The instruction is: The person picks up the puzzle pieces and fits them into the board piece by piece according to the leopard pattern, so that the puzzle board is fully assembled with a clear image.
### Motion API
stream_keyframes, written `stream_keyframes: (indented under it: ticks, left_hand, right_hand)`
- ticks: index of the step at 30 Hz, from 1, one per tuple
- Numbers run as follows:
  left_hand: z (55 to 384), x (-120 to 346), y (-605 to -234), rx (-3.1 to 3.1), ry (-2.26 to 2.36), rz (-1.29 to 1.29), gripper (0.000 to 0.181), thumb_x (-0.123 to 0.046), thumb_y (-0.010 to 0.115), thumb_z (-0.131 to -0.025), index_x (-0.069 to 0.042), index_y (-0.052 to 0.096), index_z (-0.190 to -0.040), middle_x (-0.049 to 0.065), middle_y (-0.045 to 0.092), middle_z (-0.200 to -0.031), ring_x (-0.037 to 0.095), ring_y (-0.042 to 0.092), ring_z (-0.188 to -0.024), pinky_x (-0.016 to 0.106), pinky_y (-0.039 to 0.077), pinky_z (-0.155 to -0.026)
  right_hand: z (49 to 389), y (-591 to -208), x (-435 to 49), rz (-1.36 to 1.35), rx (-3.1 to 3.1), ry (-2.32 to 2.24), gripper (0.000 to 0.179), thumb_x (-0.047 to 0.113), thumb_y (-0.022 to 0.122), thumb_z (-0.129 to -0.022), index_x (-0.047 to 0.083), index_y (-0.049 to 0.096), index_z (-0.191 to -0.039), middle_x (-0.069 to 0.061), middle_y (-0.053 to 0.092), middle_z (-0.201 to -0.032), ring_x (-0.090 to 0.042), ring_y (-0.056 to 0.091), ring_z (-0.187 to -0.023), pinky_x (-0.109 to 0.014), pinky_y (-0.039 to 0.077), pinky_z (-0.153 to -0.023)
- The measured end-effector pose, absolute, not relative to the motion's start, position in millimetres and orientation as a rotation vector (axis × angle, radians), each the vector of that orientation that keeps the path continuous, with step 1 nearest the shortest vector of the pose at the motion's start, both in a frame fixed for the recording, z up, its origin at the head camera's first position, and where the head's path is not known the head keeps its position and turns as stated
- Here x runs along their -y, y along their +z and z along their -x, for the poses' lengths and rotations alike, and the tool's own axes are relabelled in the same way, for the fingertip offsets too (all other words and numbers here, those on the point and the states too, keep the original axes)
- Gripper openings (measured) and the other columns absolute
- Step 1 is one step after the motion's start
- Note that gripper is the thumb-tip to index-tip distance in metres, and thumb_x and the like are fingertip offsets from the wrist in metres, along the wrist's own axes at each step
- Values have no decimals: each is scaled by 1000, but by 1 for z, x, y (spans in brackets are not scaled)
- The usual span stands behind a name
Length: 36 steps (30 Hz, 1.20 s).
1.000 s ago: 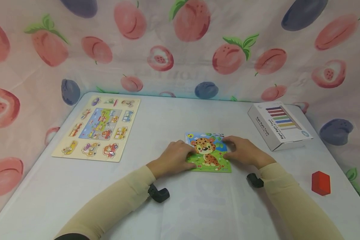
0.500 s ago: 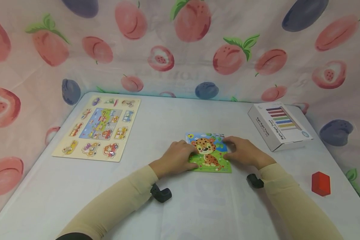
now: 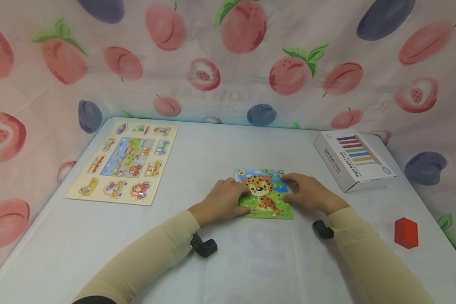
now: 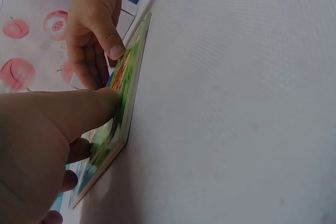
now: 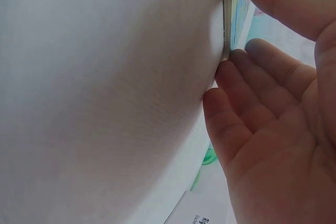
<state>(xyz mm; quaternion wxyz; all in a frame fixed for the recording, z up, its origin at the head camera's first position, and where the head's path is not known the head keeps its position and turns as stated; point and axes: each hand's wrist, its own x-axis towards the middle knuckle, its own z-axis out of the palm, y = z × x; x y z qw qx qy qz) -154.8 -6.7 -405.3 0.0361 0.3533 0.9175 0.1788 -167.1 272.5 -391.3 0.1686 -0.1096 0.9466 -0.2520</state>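
Observation:
A square jigsaw puzzle [image 3: 264, 188] with a cartoon leopard on green grass lies flat on the table. At its left side my left hand [image 3: 221, 200] has bent fingers and thumb on a puzzle piece [image 4: 107, 129], whose edge looks slightly raised in the left wrist view. Part of that piece is hidden by the thumb. My right hand [image 3: 309, 192] rests at the puzzle's right edge. In the right wrist view, the thumb [image 5: 286, 3] of that hand touches the top while its relaxed fingers [image 5: 226, 119] lie along the edge.
A wooden vehicle puzzle board [image 3: 118, 198] lies at the back left. At the back right stands a white box [image 3: 346, 169] with coloured bars printed on it. A red block [image 3: 405, 233] sits on the right of the white table [image 3: 251, 261]. Fruit-patterned cloth hangs behind.
My left hand and forearm have shifted slightly to the right over the puzzle. The right hand keeps its place at the right edge.

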Motion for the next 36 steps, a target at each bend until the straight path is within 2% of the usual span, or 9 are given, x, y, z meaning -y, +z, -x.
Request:
stream_keyframes:
  ticks: [11, 22, 28, 36]
  left_hand:
    - [154, 6, -408, -2800, 589, -1088, 46, -42, 76, -88, -15, 68, -125, -1, 66, -122, 20, 53, -109, 41, 42, -95]
    - [157, 9, -410, -2768, 608, -1074, 46, -41, 77, -88, -15, 68, -125, -3, 66, -119, 17, 52, -106, 39, 42, -93]
    - [158, 11, -409, -2765, 571, -1076, 46, -41, 75, -89, -17, 68, -127, -4, 66, -120, 18, 52, -110, 39, 41, -94]
    - [157, 10, -409, -2696, 677, -1043, 43, -31, 75, -90, -14, 66, -129, -2, 65, -122, 19, 51, -113, 39, 41, -95]
  right_hand:
    - [168, -392, -273, 313, -2689, -716, 68, 26, 77, -88, 3, 49, -145, -22, 42, -152, -44, 32, -141, -59, 26, -112]
    - [167, -391, -273, 319, -2688, -718, 67, 25, 76, -89, 2, 48, -145, -22, 41, -152, -44, 32, -141, -59, 26, -112]
    - [167, -391, -273, 321, -2689, -722, 67, 26, 76, -89, 3, 48, -145, -21, 41, -152, -44, 31, -142, -59, 26, -112]
    - [168, -390, -273, 336, -2688, -721, 67, 25, 76, -89, 2, 48, -145, -22, 41, -152, -45, 30, -142, -59, 25, -113]
